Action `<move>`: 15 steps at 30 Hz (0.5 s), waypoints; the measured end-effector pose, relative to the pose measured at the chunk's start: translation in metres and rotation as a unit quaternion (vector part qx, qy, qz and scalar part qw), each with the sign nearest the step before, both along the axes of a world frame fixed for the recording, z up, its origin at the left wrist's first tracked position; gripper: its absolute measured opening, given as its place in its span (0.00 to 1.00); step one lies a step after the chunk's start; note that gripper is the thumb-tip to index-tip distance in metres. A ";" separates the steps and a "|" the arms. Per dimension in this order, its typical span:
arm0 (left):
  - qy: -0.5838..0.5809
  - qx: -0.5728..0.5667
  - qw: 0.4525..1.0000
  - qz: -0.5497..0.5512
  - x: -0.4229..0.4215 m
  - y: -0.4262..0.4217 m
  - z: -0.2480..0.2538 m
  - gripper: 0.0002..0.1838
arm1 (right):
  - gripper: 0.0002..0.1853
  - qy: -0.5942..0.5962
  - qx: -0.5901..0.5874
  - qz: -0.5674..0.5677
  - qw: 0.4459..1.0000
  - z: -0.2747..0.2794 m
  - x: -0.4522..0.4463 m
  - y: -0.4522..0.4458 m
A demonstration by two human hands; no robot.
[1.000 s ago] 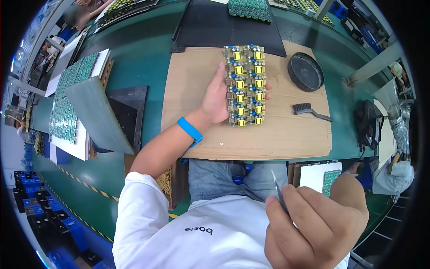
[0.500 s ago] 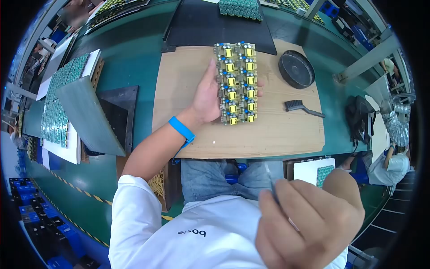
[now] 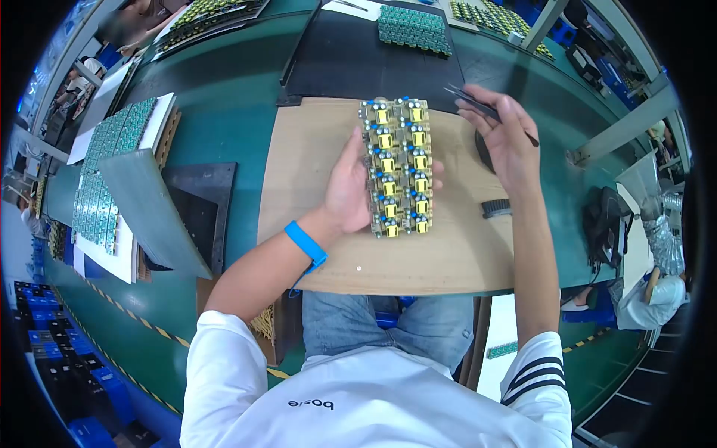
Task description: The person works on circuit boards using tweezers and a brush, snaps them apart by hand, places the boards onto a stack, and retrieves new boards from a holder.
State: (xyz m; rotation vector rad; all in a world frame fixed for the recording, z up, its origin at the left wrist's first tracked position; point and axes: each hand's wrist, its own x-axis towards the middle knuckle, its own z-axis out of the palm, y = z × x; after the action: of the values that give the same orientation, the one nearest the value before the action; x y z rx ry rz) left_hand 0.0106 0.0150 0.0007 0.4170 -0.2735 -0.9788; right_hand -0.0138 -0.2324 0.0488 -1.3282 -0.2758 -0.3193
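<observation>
My left hand (image 3: pixel 349 187) grips a circuit board panel (image 3: pixel 399 168) from its left side, with fingertips showing at its right edge. The panel carries two columns of yellow transformers and small blue parts, and it is held above a cardboard sheet (image 3: pixel 314 257). Up and to the right of the panel, my right hand (image 3: pixel 510 134) is closed around dark tweezers (image 3: pixel 482 107), whose tips point left. Under that hand a round black dish (image 3: pixel 483 151) is mostly hidden. Beside my right forearm lies a black brush (image 3: pixel 496 208), its handle covered by the arm.
Stacked green circuit boards (image 3: pixel 413 30) lie on a black mat (image 3: pixel 336 56) at the back. More green panels (image 3: pixel 112 168) stand at left near a tilted grey plate (image 3: pixel 153 213). A metal post (image 3: pixel 624 119) rises at right, near a black bag (image 3: pixel 603 216). Other people work nearby.
My right hand has moved from close to the camera at lower right up past the panel's right side, carrying the tweezers. The view has shifted slightly; my left hand still holds the panel.
</observation>
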 end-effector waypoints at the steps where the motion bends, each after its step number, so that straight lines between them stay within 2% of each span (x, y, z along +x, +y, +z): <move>1: -0.003 -0.002 1.000 -0.003 0.001 0.000 0.000 0.48 | 0.12 0.008 0.054 -0.011 0.998 -0.016 0.006 -0.007; 2: -0.005 -0.005 1.000 -0.007 0.001 0.000 -0.001 0.48 | 0.12 0.017 0.107 -0.023 0.994 -0.025 0.012 -0.010; 6: -0.008 -0.014 1.000 -0.009 0.002 0.000 0.003 0.45 | 0.13 0.080 0.108 -0.020 0.991 -0.051 0.005 -0.011; 10: 0.006 0.008 1.000 0.017 -0.001 -0.005 0.006 0.44 | 0.13 0.097 0.122 0.012 0.988 -0.045 -0.004 -0.003; 15: -0.002 0.013 1.000 -0.007 0.002 -0.003 0.003 0.43 | 0.10 0.056 0.122 0.039 0.990 -0.045 -0.007 -0.002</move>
State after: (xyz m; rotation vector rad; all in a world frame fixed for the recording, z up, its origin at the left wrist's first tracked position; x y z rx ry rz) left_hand 0.0121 0.0119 0.0037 0.4408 -0.2677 -0.9957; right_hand -0.0204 -0.2349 0.0037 -1.0868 -0.1885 -0.2041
